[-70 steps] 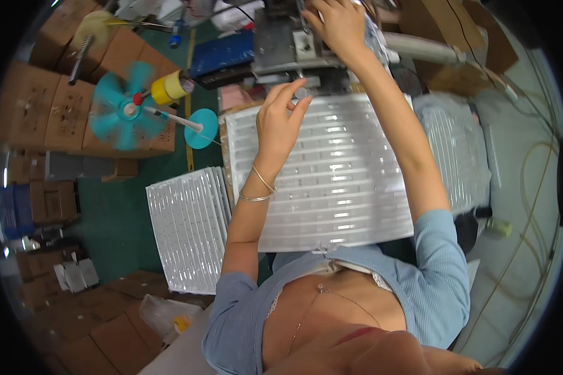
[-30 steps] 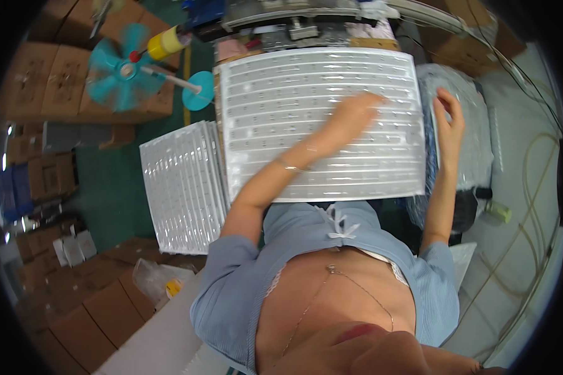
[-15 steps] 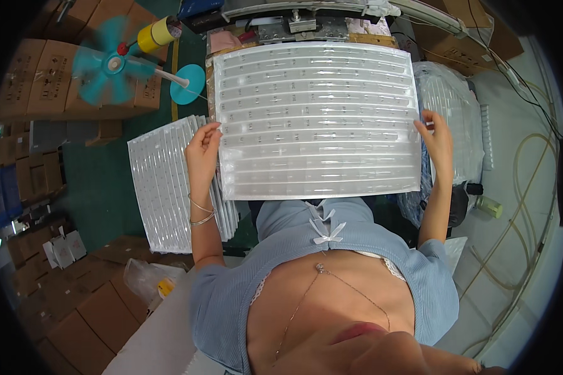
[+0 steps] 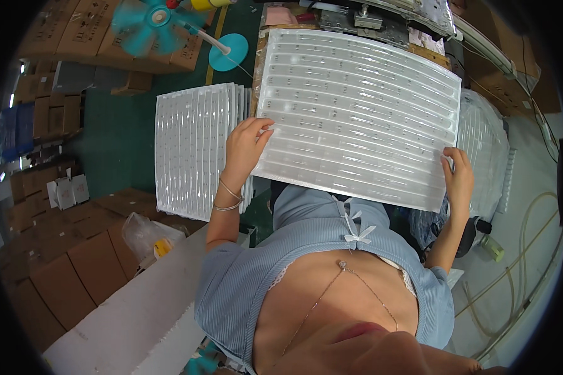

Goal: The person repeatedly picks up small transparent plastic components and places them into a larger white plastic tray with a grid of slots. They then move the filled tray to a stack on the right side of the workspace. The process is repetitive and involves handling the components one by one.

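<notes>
A large white ridged sheet (image 4: 356, 119), glossy with rows of small marks, lies in front of me on a work surface. It sits tilted, its right side nearer to me. My left hand (image 4: 246, 145) pinches its left edge between thumb and bent fingers. At the opposite edge, near the right front corner, the fingers and thumb of my right hand (image 4: 460, 178) close on the border. Left of my left hand stands a stack of similar white sheets (image 4: 191, 150), leaning and fanned at its right side.
Behind the sheet is a metal machine (image 4: 369, 22). A turquoise fan (image 4: 159, 17) with a round base stands at the far left, near stacked cardboard boxes (image 4: 69, 31). Wrapped clear-film sheets (image 4: 485, 150) lie on the right; hoses (image 4: 525, 244) trail across the floor there.
The view has swung, so everything sits further right and turned clockwise. Both hands remain at the sheet's edges.
</notes>
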`<action>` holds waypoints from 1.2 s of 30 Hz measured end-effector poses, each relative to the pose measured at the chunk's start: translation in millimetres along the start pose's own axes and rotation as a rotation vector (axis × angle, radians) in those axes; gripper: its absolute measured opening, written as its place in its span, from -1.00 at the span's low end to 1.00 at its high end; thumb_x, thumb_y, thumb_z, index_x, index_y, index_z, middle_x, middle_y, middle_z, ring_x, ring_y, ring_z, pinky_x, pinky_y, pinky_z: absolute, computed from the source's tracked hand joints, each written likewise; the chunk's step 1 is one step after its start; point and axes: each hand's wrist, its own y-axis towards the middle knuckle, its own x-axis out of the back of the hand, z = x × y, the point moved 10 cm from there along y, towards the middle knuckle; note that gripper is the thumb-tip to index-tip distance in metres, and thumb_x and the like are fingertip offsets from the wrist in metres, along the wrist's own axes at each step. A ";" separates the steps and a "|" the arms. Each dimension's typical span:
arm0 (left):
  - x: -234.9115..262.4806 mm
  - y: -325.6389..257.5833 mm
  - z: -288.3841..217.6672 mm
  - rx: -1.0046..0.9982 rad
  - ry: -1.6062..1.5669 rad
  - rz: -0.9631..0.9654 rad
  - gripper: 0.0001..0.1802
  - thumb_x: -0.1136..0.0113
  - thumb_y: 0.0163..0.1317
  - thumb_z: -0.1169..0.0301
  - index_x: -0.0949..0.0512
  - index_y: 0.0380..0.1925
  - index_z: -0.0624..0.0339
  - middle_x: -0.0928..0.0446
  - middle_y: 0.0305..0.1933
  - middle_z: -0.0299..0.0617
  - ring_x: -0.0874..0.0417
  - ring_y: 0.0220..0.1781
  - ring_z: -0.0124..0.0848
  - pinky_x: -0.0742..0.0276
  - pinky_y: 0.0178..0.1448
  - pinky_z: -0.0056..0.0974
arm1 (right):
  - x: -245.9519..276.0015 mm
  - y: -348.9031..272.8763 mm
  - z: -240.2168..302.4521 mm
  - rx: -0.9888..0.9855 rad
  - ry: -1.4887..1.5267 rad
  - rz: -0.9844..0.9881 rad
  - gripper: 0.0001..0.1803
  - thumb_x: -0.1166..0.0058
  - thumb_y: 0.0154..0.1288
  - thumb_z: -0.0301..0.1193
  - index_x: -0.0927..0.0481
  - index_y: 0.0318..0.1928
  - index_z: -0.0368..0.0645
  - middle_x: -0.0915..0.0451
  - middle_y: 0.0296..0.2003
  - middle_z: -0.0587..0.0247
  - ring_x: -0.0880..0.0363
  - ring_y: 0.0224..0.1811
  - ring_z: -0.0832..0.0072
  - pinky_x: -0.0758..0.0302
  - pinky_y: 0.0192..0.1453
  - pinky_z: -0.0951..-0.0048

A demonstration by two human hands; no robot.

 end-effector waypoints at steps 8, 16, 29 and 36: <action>-19.7 -22.0 4.9 -0.131 0.166 0.125 -0.85 -0.27 -0.02 0.44 -0.58 -0.39 0.17 -0.54 -0.33 -0.18 -0.55 -0.20 -0.21 -0.45 -0.15 -0.21 | -71.0 27.8 166.1 0.471 0.488 0.246 -0.81 -0.16 0.12 -0.49 -0.55 -0.21 -0.15 -0.56 -0.27 0.21 -0.58 -0.32 0.36 -0.53 -0.33 0.39; 31.9 -1.1 1.5 -0.024 -0.094 0.163 -0.76 -0.31 -0.04 0.51 -0.60 -0.30 0.28 -0.56 -0.41 -0.14 -0.53 -0.38 -0.36 -0.41 -0.25 -0.31 | -87.6 35.2 241.8 0.711 0.729 0.131 -0.64 -0.16 0.11 -0.31 -0.47 -0.06 -0.09 -0.51 -0.18 0.13 -0.53 -0.16 0.16 -0.50 -0.14 0.22; -5.8 93.1 -90.2 -0.279 -0.250 0.147 -0.76 -0.26 0.04 0.55 -0.60 -0.23 0.25 -0.58 -0.32 -0.26 -0.46 -0.38 -0.52 -0.37 -0.29 -0.43 | -71.8 86.0 190.2 0.425 1.106 0.249 -0.73 -0.10 0.22 -0.40 -0.53 -0.07 -0.19 -0.56 -0.11 0.15 -0.59 -0.21 0.43 -0.54 -0.16 0.42; 11.4 158.6 -135.7 -0.290 -0.405 -0.343 -0.80 -0.14 0.21 0.48 -0.60 -0.18 0.24 -0.62 -0.18 -0.19 -0.54 -0.33 -0.52 -0.40 -0.28 -0.46 | 7.6 133.4 76.5 0.179 1.069 -0.379 -0.74 -0.15 0.13 -0.52 -0.56 -0.12 -0.23 -0.56 -0.10 0.21 -0.56 -0.20 0.50 -0.51 -0.14 0.51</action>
